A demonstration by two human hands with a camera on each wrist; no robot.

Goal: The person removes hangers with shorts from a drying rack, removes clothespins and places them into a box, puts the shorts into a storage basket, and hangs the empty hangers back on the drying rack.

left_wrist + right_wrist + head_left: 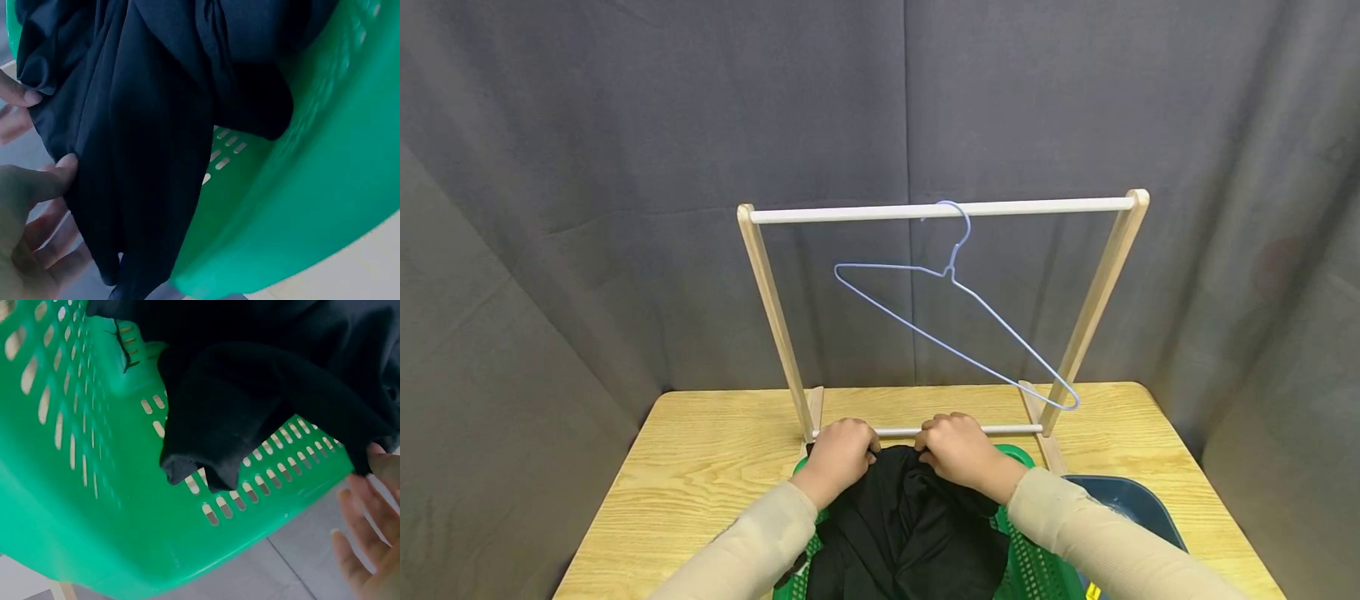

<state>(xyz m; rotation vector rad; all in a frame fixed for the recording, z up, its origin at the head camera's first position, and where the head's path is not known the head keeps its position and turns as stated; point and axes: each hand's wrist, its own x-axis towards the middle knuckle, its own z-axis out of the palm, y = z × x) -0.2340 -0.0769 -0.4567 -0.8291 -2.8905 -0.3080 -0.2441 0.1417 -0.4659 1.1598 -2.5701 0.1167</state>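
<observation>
Both hands pinch the top edge of a black garment (904, 525), its exact kind hidden by the folds. My left hand (842, 452) grips it at the left, thumb on the near side in the left wrist view. A short way to the right, my right hand (958, 450) holds it between thumb and fingers; in the right wrist view the other fingers (356, 519) spread out below. The cloth hangs in loose folds over and into a green perforated basket (1037, 560). Beyond the hands, a light-blue hanger (951, 268) hangs askew from a white rod (1045, 207).
The rod belongs to a wooden rack (1097, 292) standing on the wooden table (715, 450), with a lower bar (1011, 429) just behind the hands. A dark blue basin (1131, 497) is right of the basket, with something yellow (1092, 592) by it. Grey curtains (625, 167) surround the table.
</observation>
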